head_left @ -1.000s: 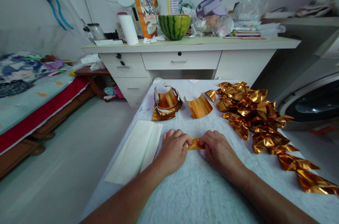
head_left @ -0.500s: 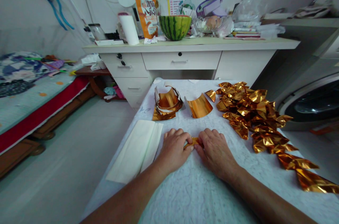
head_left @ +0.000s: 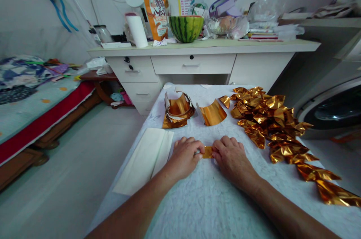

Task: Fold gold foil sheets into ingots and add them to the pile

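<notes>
A small gold foil piece (head_left: 208, 152) lies low over the cloth-covered table between my hands. My left hand (head_left: 186, 156) pinches its left end, and my right hand (head_left: 229, 156) has closed fingers on its right end. Behind them, a curved gold sheet (head_left: 213, 113) rests on the cloth. Curled gold foil strips (head_left: 179, 109) sit to its left. White paper sheets (head_left: 143, 160) lie left of my left hand. A pile of twisted gold foil pieces (head_left: 262, 111) spreads along the table's right side.
Beyond the table stands a white desk (head_left: 194, 49) with a watermelon half (head_left: 186, 28), a paper roll (head_left: 137, 30) and an orange pouch (head_left: 156, 13). A washing machine (head_left: 338, 81) is at the right, a bed (head_left: 36, 99) at the left.
My hands have moved slightly apart, with the right one shifted a little right. More of the gold foil piece now shows between them, looking flatter.
</notes>
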`<control>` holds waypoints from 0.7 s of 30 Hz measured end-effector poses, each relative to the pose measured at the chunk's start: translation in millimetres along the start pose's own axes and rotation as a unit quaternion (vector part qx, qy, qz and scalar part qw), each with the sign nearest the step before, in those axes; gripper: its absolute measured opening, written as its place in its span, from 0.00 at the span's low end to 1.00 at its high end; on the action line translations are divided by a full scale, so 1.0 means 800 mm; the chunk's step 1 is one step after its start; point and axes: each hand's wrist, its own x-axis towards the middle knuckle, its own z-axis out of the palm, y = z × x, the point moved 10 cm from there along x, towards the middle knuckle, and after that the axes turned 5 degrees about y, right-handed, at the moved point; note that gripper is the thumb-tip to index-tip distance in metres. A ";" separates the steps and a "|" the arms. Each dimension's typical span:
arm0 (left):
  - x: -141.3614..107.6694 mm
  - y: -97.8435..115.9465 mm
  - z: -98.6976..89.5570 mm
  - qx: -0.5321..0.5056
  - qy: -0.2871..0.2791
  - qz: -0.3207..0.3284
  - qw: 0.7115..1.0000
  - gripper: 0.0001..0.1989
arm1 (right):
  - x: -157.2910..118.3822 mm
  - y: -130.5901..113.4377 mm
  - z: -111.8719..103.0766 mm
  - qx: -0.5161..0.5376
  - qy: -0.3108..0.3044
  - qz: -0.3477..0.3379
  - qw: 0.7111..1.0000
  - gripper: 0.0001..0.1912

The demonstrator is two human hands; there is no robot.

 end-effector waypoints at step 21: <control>-0.004 -0.005 -0.002 -0.013 -0.028 0.010 0.999 0.16 | -0.013 0.045 -0.001 -0.027 0.032 -0.017 0.999 0.11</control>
